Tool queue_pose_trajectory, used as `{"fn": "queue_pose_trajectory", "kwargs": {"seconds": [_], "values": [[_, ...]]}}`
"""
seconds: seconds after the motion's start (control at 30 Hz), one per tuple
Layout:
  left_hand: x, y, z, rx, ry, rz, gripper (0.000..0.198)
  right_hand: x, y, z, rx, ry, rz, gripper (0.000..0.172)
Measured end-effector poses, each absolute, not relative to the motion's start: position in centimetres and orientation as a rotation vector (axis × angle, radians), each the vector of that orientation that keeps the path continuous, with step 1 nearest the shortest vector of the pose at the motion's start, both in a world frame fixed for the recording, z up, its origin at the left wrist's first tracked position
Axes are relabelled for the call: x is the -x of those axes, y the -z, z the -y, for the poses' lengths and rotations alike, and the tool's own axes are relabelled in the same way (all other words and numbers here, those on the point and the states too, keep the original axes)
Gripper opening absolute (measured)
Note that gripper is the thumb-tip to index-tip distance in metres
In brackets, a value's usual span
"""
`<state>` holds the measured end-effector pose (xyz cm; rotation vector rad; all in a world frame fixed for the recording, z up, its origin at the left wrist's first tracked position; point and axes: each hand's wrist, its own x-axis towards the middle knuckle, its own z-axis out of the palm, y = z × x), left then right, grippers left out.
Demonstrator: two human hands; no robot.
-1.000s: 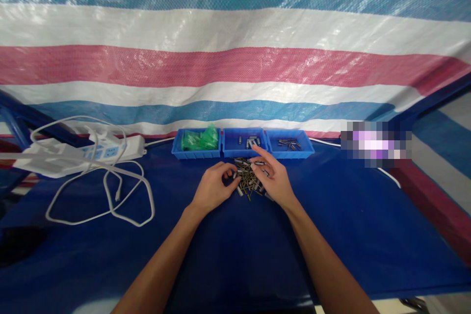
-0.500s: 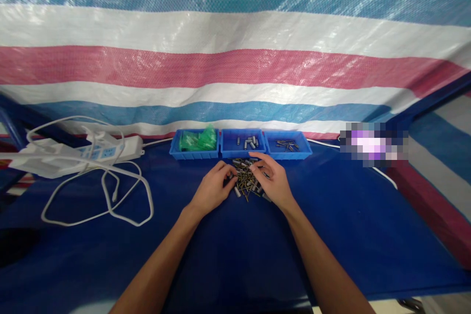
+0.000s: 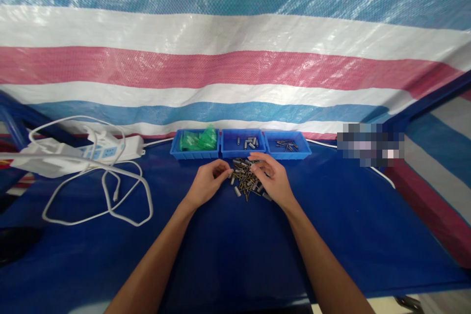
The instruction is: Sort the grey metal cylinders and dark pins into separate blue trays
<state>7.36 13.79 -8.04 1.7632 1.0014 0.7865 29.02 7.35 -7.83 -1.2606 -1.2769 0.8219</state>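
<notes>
A pile of small metal parts (image 3: pixel 246 179), thin brassy pins mixed with short silver cylinders, lies on the blue table. At its left edge is my left hand (image 3: pixel 208 181), thumb and fingertips closed together; whether a small part is between them I cannot make out. My right hand (image 3: pixel 273 179) rests over the pile's right side, its index finger and thumb apart at the tips and the other fingers curled. Just behind the pile, the middle blue tray (image 3: pixel 230 150) contains several silver cylinders (image 3: pixel 251 143). Thin pins (image 3: pixel 288 145) lie in the right blue tray (image 3: pixel 301 153).
Crumpled green plastic (image 3: pixel 200 140) fills much of the left blue tray (image 3: pixel 178 153). A white power strip (image 3: pixel 130 148) and looped white cable (image 3: pixel 147 201) occupy the table's left. Striped sheeting (image 3: pixel 235 68) hangs behind the trays. A blurred-out object (image 3: pixel 368 144) sits at the far right.
My left hand has drawn back a little to the left, off the pile's edge, uncovering silver cylinders there. My right hand has hardly moved.
</notes>
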Motion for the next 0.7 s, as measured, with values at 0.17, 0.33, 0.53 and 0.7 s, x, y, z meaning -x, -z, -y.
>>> {"fn": "queue_pose_trajectory", "kwargs": {"seconds": [0.17,0.33,0.53,0.7], "values": [[-7.3,8.1,-14.1,-1.492,-0.936,-0.996,0.028,-29.0,7.9,-7.3,1.252,-0.846,1.282,0.028],[-7.7,7.7,-13.6,-1.4,-0.97,-0.956,0.028,-28.8,7.4,-7.1,1.293,-0.856,1.298,0.027],[-8.3,7.5,-12.9,-1.385,-0.977,-0.913,0.027,-28.6,7.1,-6.9,1.283,-0.899,1.348,0.033],[-8.7,7.3,-12.6,-1.403,-0.997,-0.899,0.027,-28.5,7.2,-6.9,1.224,-1.031,1.307,0.03]]}}
